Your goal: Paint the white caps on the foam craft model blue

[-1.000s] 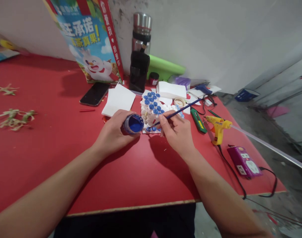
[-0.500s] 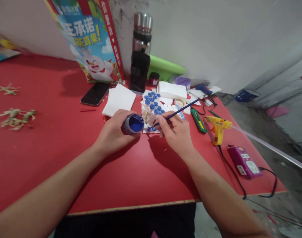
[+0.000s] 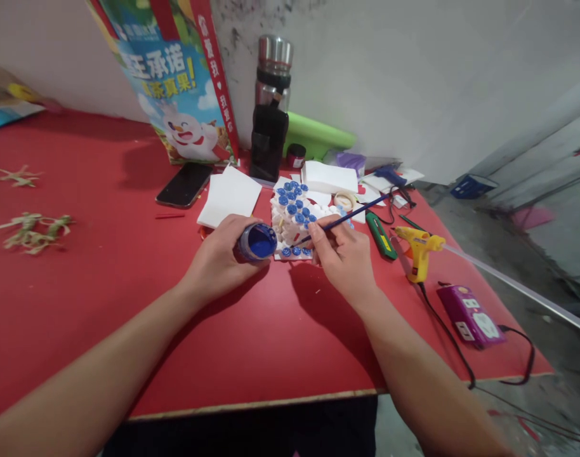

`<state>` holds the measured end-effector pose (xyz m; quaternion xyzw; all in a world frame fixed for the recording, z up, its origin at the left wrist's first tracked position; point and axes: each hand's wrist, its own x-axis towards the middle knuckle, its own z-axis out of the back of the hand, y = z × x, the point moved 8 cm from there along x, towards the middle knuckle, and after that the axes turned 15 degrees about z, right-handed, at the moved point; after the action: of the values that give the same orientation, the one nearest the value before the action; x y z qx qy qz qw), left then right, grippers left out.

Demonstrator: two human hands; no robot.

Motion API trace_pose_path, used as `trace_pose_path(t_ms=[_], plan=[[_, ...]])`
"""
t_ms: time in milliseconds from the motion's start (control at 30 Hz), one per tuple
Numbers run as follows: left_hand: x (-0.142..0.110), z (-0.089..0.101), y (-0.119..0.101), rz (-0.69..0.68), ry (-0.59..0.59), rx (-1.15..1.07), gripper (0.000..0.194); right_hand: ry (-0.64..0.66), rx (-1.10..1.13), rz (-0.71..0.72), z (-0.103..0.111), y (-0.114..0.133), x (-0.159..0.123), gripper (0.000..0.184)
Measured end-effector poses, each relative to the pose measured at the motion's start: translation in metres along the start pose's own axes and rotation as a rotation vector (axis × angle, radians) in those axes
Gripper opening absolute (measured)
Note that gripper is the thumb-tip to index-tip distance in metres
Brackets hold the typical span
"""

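My left hand (image 3: 221, 255) is wrapped round a small jar of blue paint (image 3: 260, 242), tilted so its open mouth faces me. Between the thumb and fingers of my right hand (image 3: 344, 257) is a thin paintbrush (image 3: 351, 216) with a dark blue handle. Its tip is down at the front of a white craft model (image 3: 283, 223), by a row of small blue-painted discs (image 3: 296, 251). More blue discs (image 3: 292, 201) cover the upper left part of the model. My right hand hides some of the model's right side.
A yellow glue gun (image 3: 419, 249) and a green utility knife (image 3: 381, 236) lie to the right, near a purple power strip (image 3: 471, 315). Behind stand a steel flask (image 3: 273, 70) and a printed bag (image 3: 185, 101). A phone (image 3: 184, 185) and white paper (image 3: 230, 195) lie left of the model.
The brush tip has moved slightly right and up along the front row, with my right hand shifting right. A third blue disc now shows there. The jar stays almost in place.
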<state>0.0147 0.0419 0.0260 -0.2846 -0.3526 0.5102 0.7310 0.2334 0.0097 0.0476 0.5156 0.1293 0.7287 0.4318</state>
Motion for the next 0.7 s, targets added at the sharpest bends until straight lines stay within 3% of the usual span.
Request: trace_pose_path(t_ms=[467, 700], plan=[[0.0006, 0.0011, -0.0016, 0.006, 0.003, -0.017, 0.038, 0.05, 0.018, -0.022, -0.0068, -0.003, 0.0004, 0.032], [0.0015, 0.0037, 0.0015, 0.032, -0.03, -0.005, 0.037, -0.02, 0.06, -0.001, -0.0038, 0.0025, 0.0, 0.027]])
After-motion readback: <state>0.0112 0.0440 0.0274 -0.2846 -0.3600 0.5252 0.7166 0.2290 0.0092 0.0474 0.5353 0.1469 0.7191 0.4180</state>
